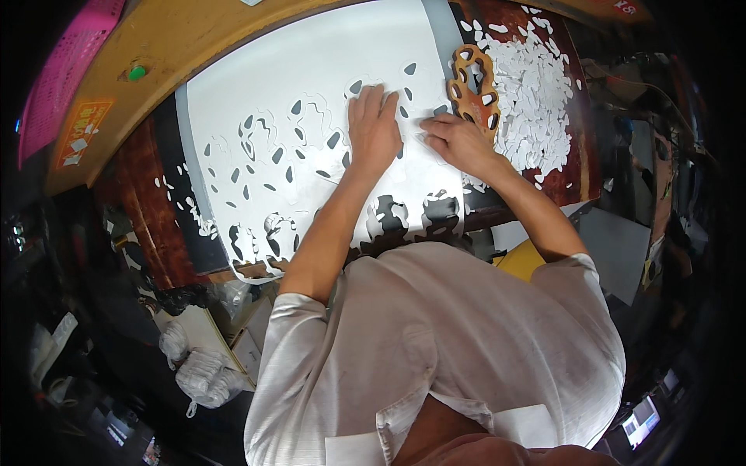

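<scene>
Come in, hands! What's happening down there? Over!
Left hand on white sheet; right hand near its right edge. Sheet full of holes. Brown die close by right hand, white pieces heaped beyond.

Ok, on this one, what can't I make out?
All in the head view:
White sheet with cut-out holes: its far side is cut off by the top edge; a patch is hidden under the bare left hand.
Bare right hand: what lies under its palm is hidden by the hand.
Heap of small white flat pieces: upper ones cover lower ones.
Pink perforated basket: cut off by the dark fisheye rim.
Small bright screen: too small, blurred.
</scene>
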### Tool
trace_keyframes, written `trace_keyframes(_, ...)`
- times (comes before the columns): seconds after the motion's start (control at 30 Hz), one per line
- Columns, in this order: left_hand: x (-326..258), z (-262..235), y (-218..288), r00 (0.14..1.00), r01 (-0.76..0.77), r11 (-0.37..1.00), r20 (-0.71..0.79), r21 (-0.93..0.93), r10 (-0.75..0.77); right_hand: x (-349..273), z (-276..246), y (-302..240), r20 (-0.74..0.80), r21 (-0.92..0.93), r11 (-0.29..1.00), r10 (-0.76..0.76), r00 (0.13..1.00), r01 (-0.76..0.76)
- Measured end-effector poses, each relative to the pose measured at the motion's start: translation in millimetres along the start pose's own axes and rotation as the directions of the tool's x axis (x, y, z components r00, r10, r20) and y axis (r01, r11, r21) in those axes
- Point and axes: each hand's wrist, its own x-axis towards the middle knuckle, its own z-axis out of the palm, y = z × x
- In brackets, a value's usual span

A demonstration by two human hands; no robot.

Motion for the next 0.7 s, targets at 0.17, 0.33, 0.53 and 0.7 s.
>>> trace_keyframes(0.17, -33.1, -2.9, -2.1, 0.995, 0.039, 0.993, -0.093, 0.109, -0.029, -5.7, 33.4, -14.4, -0.071, -0.166, 0.985, 0.031, 0.997, -0.042)
trace_keyframes(0.33, -37.2, 0.3, -4.0, 0.998, 0.040, 0.983, -0.058, 0.180, -0.030, -5.6, 44.7, -15.4, -0.195, 0.000, 0.994, 0.108, 0.975, -0.110)
trace_keyframes(0.53, -25.9, 15.7, 21.1, 0.984, 0.171, 0.961, -0.080, 0.218, -0.157, -13.8, 36.9, -18.9, -0.167, 0.019, 1.000, 0.014, 0.986, -0.011)
trace_keyframes(0.7, -25.3, 24.8, 17.9, 0.983, 0.182, 0.950, -0.037, 0.252, -0.179, -76.2, -3.5, -25.2, 0.526, 0.202, 0.979, -0.113, 0.843, 0.005)
